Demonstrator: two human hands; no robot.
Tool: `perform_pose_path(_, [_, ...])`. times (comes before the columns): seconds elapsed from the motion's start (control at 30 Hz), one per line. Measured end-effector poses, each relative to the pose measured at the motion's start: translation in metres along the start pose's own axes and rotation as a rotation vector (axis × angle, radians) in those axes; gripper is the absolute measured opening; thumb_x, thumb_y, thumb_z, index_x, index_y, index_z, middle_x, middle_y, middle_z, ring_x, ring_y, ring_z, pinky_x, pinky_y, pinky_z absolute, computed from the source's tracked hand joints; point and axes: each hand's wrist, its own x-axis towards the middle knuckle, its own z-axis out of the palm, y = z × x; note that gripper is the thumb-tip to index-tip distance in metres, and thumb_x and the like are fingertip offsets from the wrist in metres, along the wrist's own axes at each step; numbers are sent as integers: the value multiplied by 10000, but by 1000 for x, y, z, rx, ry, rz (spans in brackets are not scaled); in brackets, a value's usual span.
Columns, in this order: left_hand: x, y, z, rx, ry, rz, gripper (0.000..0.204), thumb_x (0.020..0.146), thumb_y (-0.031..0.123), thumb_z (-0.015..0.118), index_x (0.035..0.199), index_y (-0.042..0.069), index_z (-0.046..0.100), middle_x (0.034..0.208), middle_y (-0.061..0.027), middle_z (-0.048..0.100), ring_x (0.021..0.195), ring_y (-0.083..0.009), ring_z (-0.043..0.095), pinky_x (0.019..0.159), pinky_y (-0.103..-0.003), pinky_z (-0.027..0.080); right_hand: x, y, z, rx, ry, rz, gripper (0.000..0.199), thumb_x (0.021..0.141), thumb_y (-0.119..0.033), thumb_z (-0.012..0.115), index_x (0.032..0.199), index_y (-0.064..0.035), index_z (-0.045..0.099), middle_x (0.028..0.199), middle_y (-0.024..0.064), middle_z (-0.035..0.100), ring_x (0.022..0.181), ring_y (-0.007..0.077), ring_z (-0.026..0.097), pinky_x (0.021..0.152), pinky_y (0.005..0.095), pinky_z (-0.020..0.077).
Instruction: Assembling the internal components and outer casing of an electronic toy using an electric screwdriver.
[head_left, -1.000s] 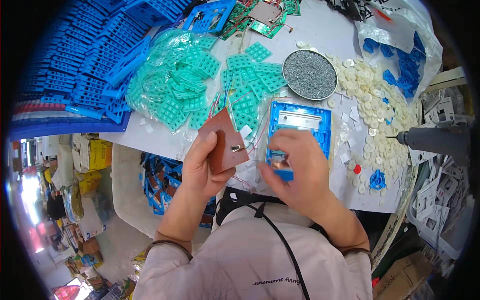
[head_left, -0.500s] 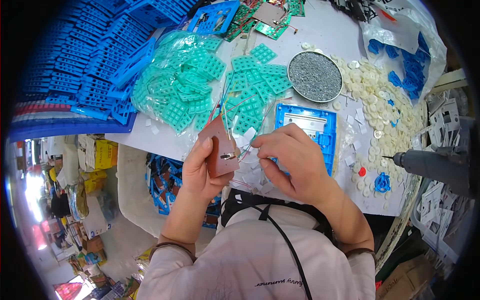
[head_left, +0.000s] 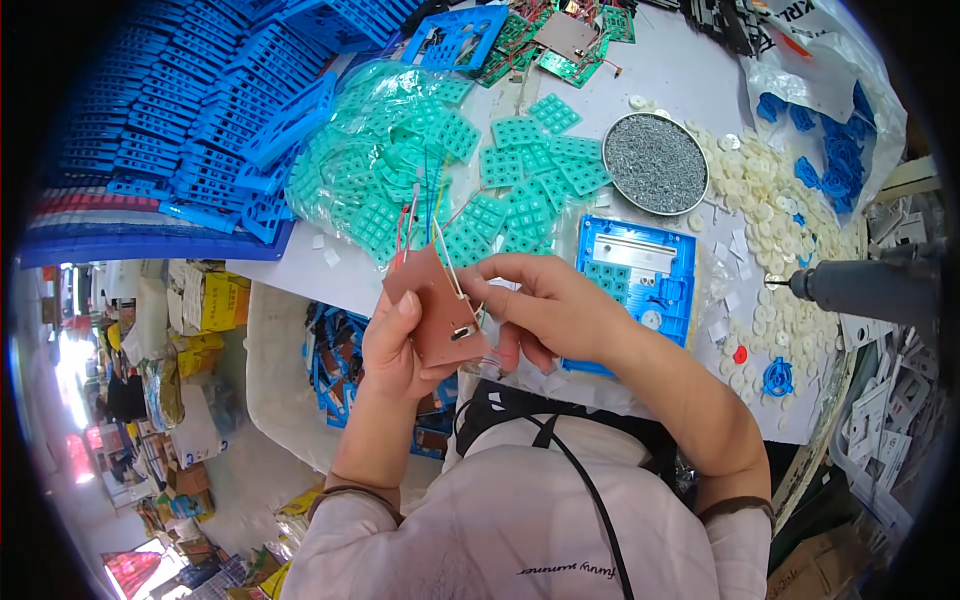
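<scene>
My left hand (head_left: 395, 345) clamps the brown circuit board (head_left: 437, 308) by its near edge — long axis tilted, running from my palm up toward the teal keypads (head_left: 520, 205). Thin wires (head_left: 425, 205) trail off its far end. My right hand (head_left: 545, 305) pinches the board's right edge — blue frame (head_left: 640, 275) just beyond.

I see a matt brown board (head_left: 437, 305), soft-looking teal rubber pads (head_left: 520, 190) at twelve o'clock, glossy blue plastic frames (head_left: 640, 275) at two, and dull grey metal screws (head_left: 655, 162).
</scene>
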Motion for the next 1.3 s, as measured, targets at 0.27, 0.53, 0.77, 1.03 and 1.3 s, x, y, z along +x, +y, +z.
perform_pose_path(0.27, [-3, 9, -6, 262, -176, 259, 450, 965, 314, 677, 1264, 48, 470, 1048, -233, 675, 780, -236, 715, 492, -267, 537, -1, -1, 1, 92, -29, -80, 749, 1005, -222, 590, 1636, -131, 196, 575, 67, 616, 401, 109, 535, 383, 237, 400])
perform_pose_path(0.53, [-4, 12, -15, 291, -177, 319, 358, 974, 260, 665, 1190, 37, 487, 1080, -234, 678, 806, -260, 717, 573, -323, 576, -60, 5, -5, 416, -16, -575, 997, 834, -123, 702, 1646, -136, 124, 732, 172, 715, 466, 167, 603, 435, 271, 479])
perform_pose_path(0.77, [-14, 11, 3, 354, -261, -92, 324, 956, 227, 691, 1131, 10, 524, 1077, -203, 685, 682, -183, 661, 532, -269, 507, -176, 32, -13, -405, -123, -518, 513, 845, -169, 767, 1337, -75, 654, 1209, 240, 708, 800, 249, 769, 616, 273, 598])
perform_pose_path(1.03, [-8, -7, 27, 521, -366, -324, 299, 1007, 155, 625, 1217, -32, 524, 945, -116, 717, 751, -109, 689, 566, -237, 497, -331, 139, -34, 296, 604, 296, 844, 854, -5, 661, 1586, -50, 243, 952, 267, 723, 579, 227, 713, 493, 267, 551])
perform_pose_path(1.3, [7, -40, 52, 570, -729, -376, 189, 1018, 89, 599, 1167, -25, 577, 983, -79, 709, 814, -120, 696, 694, -270, 533, -196, 54, -2, -372, 645, -421, 286, 820, -33, 766, 1101, 16, 746, 722, 72, 606, 617, 146, 573, 586, 296, 458])
